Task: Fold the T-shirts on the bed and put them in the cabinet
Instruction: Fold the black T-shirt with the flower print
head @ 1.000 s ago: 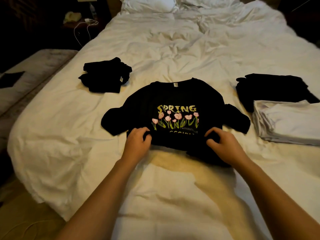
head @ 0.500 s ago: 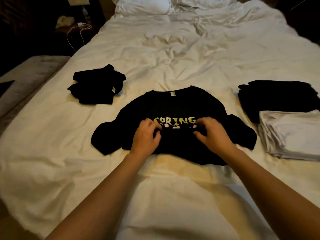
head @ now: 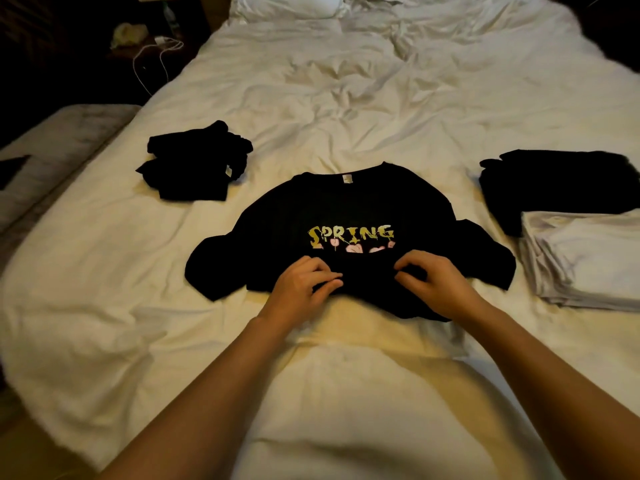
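A black T-shirt [head: 332, 209] with a yellow "SPRING" print lies face up in the middle of the white bed [head: 346, 98]. Its lower part is folded up over the pink flowers of the print. My left hand [head: 304, 285] pinches the folded hem left of centre. My right hand [head: 433, 282] pinches the same hem right of centre. Both sleeves lie spread out to the sides. A crumpled black T-shirt [head: 194, 164] sits to the left. At the right edge a folded black T-shirt [head: 554, 185] lies behind a folded white T-shirt [head: 588, 258].
Pillows [head: 287, 3] lie at the head of the bed. A dark bedside table [head: 149, 46] with a white cable stands at the top left. A grey bench [head: 52, 150] runs along the bed's left side. No cabinet is in view.
Both hands carried the shirt's bottom hem up over the print, then drew back slightly; the flowers are now mostly covered. The view has shifted closer to the bed.
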Demonstrator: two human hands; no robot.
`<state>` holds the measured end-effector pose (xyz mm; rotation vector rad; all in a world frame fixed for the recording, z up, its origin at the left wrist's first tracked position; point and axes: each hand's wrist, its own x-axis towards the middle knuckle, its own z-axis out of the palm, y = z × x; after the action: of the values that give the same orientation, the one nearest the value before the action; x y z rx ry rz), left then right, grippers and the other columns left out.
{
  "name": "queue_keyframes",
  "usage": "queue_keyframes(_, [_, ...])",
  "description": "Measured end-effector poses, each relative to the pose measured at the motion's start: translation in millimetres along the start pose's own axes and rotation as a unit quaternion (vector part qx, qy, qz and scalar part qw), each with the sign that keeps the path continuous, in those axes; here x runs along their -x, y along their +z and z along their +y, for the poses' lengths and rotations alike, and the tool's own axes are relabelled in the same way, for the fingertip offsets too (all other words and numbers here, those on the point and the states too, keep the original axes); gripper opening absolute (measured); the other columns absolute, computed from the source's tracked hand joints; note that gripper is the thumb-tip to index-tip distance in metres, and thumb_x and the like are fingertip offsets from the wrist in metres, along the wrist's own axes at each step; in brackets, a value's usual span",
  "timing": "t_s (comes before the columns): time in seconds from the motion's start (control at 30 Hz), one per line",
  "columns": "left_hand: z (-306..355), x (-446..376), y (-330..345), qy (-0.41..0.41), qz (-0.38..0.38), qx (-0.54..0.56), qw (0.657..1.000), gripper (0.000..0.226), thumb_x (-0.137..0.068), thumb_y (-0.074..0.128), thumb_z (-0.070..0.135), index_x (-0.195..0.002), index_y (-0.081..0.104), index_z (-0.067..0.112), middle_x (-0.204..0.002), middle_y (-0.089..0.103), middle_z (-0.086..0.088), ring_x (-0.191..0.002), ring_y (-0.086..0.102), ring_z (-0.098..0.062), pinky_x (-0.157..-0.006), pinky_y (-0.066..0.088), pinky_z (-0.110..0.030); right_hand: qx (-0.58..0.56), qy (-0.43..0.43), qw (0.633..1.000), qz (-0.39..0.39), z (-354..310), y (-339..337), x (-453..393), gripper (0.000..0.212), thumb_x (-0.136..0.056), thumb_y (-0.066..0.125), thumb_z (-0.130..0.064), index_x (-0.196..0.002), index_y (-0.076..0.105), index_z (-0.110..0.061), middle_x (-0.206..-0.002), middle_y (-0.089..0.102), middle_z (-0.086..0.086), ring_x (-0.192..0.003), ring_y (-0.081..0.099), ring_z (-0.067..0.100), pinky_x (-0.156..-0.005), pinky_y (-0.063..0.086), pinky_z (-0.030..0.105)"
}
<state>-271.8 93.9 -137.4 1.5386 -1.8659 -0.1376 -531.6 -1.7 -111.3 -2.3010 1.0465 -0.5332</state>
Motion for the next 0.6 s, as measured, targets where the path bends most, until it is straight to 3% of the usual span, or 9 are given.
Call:
queue_keyframes(0.13, [4.9, -4.2, -14.7, -0.001, 0.017, 0.013, 1.000, 0.033, -0.094, 0.059, 0.037, -0.104, 0.078, 0.012, -0.094, 0.066, 0.005, -0.087, 0.060, -0.013, -0.075, 0.051, -0.027, -0.159, 0.061, 0.985, 0.041, -15.7, -3.4, 6.1, 0.015, -0.100, 0.052, -0.012, -0.095, 0.058, -0.024, -0.085, 0.060, 0.007, -0.071, 0.054, 0.019, -0.064, 0.045, 0.041])
queue_keyframes(0.23, [11.2, -6.6, -28.3, -0.017, 0.021, 0.036, 0.999, 0.031, -0.095, 0.061, 0.035, -0.103, 0.078, 0.011, -0.094, 0.065, 0.006, -0.087, 0.062, -0.011, -0.076, 0.051, -0.025, -0.207, 0.083, 0.972, 0.068, -28.0, -11.0, 12.5, 0.018, -0.103, 0.044, -0.011, -0.096, 0.055, -0.024, -0.082, 0.056, 0.011, -0.064, 0.046, 0.016, -0.059, 0.037, 0.036])
queue_keyframes(0.37, [28.6, -9.1, -47.1, -0.139, 0.028, 0.092, 0.986, 0.016, -0.100, 0.058, 0.025, -0.096, 0.070, 0.015, -0.083, 0.066, 0.007, -0.079, 0.061, -0.004, -0.071, 0.048, -0.023, -0.189, 0.070, 0.978, 0.057, -34.9, -20.1, 19.7, 0.017, -0.103, 0.043, -0.030, -0.098, 0.058, -0.024, -0.091, 0.059, 0.003, -0.076, 0.054, 0.011, -0.070, 0.044, 0.031])
queue_keyframes(0.47, [33.4, -12.5, -62.7, -0.218, 0.034, 0.126, 0.967, 0.021, -0.104, 0.050, 0.026, -0.085, 0.059, 0.022, -0.074, 0.060, 0.007, -0.069, 0.056, -0.002, -0.062, 0.041, -0.022, -0.182, 0.047, 0.982, 0.027, -43.3, -29.6, 26.9, 0.044, -0.089, 0.040, -0.062, -0.099, 0.059, -0.024, -0.094, 0.060, -0.002, -0.080, 0.057, 0.003, -0.068, 0.044, 0.016])
queue_keyframes(0.53, [28.6, -15.5, -74.1, -0.243, 0.013, 0.128, 0.961, 0.026, -0.105, 0.047, 0.027, -0.081, 0.057, 0.021, -0.074, 0.058, 0.006, -0.067, 0.053, -0.002, -0.064, 0.041, -0.025, -0.163, 0.051, 0.985, -0.002, -48.5, -33.7, 33.7, 0.042, -0.088, 0.051, -0.068, -0.102, 0.059, -0.029, -0.099, 0.061, -0.009, -0.086, 0.060, 0.001, -0.069, 0.047, 0.016])
queue_keyframes(0.6, [20.1, -15.9, -80.9, -0.270, -0.037, 0.089, 0.958, 0.029, -0.104, 0.048, 0.029, -0.084, 0.059, 0.011, -0.076, 0.059, -0.001, -0.071, 0.056, -0.012, -0.068, 0.042, -0.033, -0.132, 0.069, 0.988, -0.030, -50.6, -34.4, 39.8, 0.041, -0.084, 0.056, -0.063, -0.106, 0.060, -0.029, -0.104, 0.061, -0.011, -0.091, 0.061, 0.004, -0.070, 0.049, 0.019])
